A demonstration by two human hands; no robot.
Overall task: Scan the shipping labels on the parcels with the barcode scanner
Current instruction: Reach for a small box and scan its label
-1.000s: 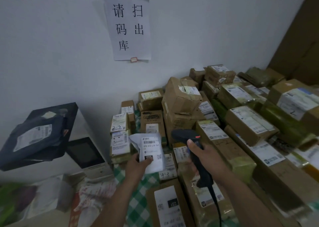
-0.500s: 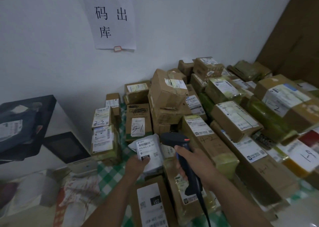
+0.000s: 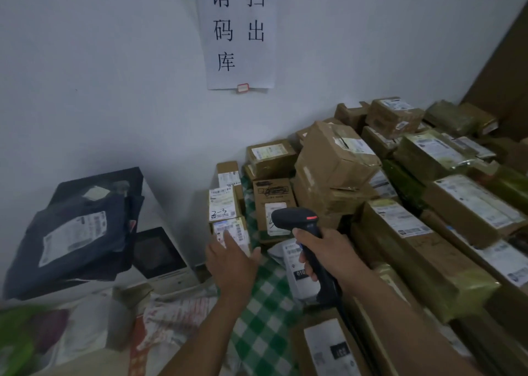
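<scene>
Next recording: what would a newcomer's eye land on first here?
The black scanner, gripped in the right hand at centre, draws the eye first, with the left hand open toward a small labelled box. A heap of brown parcels fills the right; a paper sign with large characters hangs on the wall above.

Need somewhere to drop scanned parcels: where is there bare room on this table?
One bare patch of green-and-white checked cloth, bordered by the left hand and forearm, the flat white plastic mailer and the near brown cardboard box. Right of the black barcode scanner, brown cardboard parcels lie packed edge to edge.
</scene>
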